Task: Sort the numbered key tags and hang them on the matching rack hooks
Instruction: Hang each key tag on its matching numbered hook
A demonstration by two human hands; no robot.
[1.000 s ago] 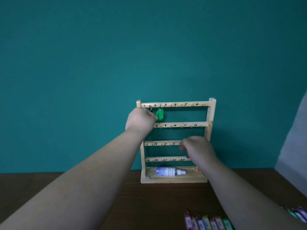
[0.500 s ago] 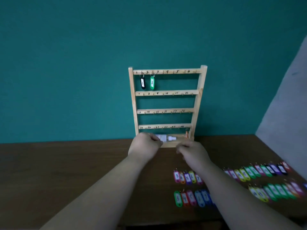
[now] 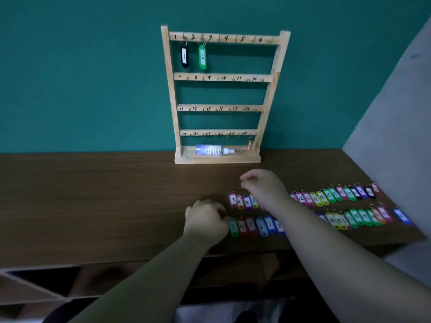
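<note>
Head view: key tags (image 3: 247, 201) lie in number order on the worktop (image 3: 116, 194), likely for easy picking; left hand (image 3: 206, 220) and right hand (image 3: 265, 190) curl over them, but I cannot tell whether either grip holds one.

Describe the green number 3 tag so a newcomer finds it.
On the brown table before the wooden key rack lie two rows of key tags. The green 3 tag is leftmost in the nearer row, beside the left hand. Its neighbour is the red 4 tag; the pink 3 tag lies in the far row.
</note>
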